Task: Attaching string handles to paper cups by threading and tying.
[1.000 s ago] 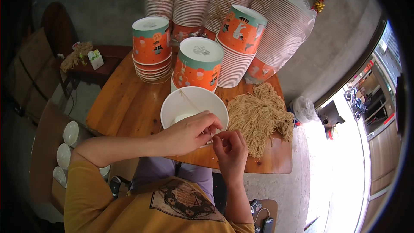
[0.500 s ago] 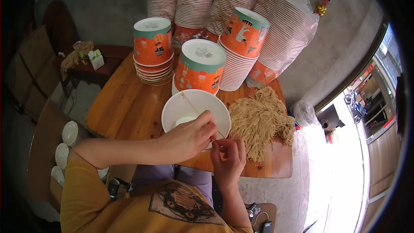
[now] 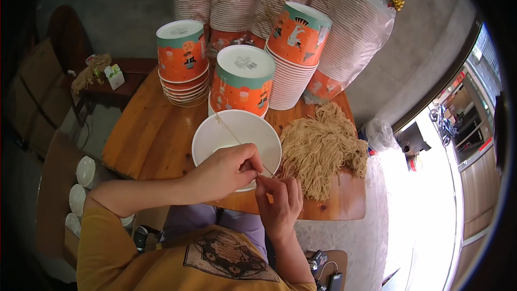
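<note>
A: State the left grip.
B: The left hand point(image 3: 229, 170) pinches the string point(image 3: 232, 133) between thumb and forefinger, over the tub point(image 3: 262, 133).
A: Right grip?
B: The right hand point(image 3: 281, 199) pinches the string close beside it.
A: String location?
B: Across the tub's mouth, from far rim to hands. Yarn point(image 3: 323, 153) lies right, on the bench point(image 3: 151, 140).

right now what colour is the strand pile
The strand pile is tan, clearest in the head view.
</note>
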A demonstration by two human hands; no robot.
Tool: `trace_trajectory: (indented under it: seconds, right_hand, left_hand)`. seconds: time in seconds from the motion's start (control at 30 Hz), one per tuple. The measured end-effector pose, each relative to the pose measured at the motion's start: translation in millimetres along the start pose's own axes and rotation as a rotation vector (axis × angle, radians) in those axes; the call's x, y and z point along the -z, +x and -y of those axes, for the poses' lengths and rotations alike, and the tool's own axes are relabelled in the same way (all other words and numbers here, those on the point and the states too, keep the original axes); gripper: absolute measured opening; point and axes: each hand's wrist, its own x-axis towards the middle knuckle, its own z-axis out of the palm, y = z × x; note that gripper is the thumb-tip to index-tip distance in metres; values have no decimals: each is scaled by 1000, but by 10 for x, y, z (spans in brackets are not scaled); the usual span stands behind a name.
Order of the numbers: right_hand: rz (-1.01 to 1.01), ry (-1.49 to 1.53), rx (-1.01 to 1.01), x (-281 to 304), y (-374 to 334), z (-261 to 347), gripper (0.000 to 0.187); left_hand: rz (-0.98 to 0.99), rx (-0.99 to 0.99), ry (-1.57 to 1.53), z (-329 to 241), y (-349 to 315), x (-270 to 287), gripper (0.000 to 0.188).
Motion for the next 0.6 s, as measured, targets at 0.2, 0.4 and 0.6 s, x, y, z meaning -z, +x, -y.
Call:
trace_trajectory:
  seconds: [0.2,0.4,0.6]
  right_hand:
    - [5,17,11,-5,10,-12,24]
    - [36,233,-233,-8,8,19,17]
    - [71,563,-561,-50,-29,-58,9]
  left_hand:
    - [67,19,-95,72,48,22,13]
    - [127,-16,-205,122,96,15,32]
    - [134,50,-175,59,76,32,40]
